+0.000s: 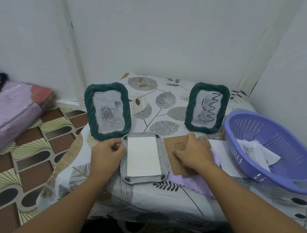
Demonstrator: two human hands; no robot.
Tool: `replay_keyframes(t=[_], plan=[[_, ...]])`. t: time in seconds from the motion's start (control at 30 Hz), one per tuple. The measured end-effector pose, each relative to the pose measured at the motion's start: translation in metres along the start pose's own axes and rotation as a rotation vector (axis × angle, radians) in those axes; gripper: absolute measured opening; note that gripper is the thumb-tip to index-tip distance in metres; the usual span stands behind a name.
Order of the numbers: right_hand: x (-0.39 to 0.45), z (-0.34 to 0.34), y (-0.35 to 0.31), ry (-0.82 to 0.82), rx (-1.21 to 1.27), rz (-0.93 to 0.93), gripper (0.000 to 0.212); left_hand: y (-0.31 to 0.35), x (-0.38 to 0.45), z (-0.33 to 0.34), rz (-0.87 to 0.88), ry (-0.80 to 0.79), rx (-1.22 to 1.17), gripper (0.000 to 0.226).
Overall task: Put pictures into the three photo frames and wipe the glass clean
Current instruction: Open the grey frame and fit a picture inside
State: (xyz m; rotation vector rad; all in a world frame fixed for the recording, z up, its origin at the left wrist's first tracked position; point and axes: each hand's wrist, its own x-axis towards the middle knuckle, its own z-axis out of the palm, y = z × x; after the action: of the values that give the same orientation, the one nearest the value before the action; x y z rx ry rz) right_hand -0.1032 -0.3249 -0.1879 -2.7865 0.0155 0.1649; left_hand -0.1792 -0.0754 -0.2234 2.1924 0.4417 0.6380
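Face-down grey photo frame (145, 159) with white paper inside lies between both hands. Left hand (106, 154) fingers curl at its left edge; right hand (195, 152) fingers press flat on brown cardboard backing (178, 148).

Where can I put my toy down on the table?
Bare cloth lies between the two standing frames, rose frame and cat frame, and along the near table edge. The middle is crowded: face-down frame, cardboard, purple cloth, basket.

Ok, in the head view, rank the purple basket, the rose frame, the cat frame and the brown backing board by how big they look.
1. Basket
2. Rose frame
3. Cat frame, though it stands farther back
4. Backing board, partly covered by the right hand
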Motion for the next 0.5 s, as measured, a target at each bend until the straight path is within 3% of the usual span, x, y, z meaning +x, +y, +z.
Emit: replay_keyframes(t=[0.5], plan=[[-0.001,-0.032,-0.037,0.074,0.426,0.004,0.089,0.002,0.001,-0.001,0.001,-0.018,0.012,0.012]])
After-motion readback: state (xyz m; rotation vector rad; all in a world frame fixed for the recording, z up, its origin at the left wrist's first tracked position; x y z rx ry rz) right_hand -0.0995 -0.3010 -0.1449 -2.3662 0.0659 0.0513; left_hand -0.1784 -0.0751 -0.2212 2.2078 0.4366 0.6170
